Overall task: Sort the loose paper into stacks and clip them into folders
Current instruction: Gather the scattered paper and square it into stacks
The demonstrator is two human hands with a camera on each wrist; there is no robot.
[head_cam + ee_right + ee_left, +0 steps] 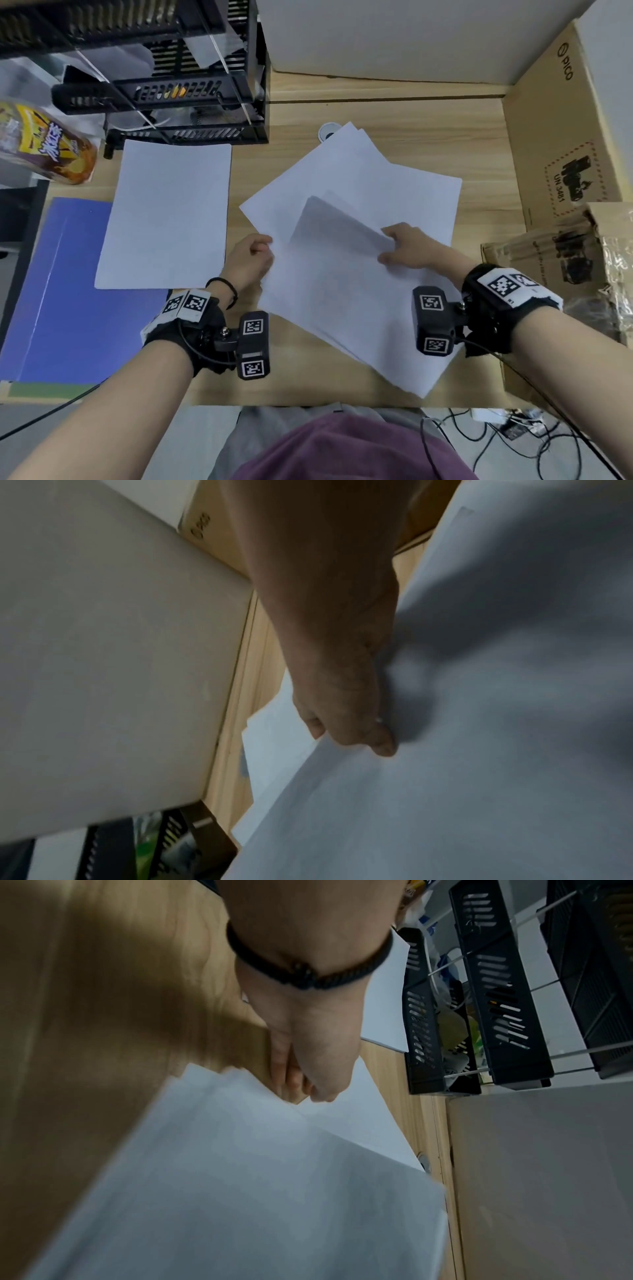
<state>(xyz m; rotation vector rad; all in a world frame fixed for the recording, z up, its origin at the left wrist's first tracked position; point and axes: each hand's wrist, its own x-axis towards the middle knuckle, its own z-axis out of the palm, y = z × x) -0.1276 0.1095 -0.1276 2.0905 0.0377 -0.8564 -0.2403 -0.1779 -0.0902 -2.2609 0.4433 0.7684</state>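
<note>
Two groups of white paper lie on your worktop [428,137]. One is a neat stack [164,216] left of centre, squared up, its long axis running away from you, its near left corner overlapping the blue folder [68,291] that lies flat at the left edge. The other is a loose fanned pile [359,192] at centre right, several sheets skewed at different angles; how many cannot be counted. Its lowest sheets run on a diagonal from the near right to the far left, with one corner pointing toward the back wall.

Your left hand [250,260] is at the pile's left edge, its fingers [291,1074] curled in and pinching that edge of a sheet. Your right hand [407,248] lies on top of the pile, with the thumb and fingers grasping one lifted sheet [339,228], which curls up off the pile with its shaded underside facing left.

One black tiered paper tray [185,92] stands at the far left, one drink bottle [48,144] lies beside it, and two cardboard boxes [561,130] are at the right.
</note>
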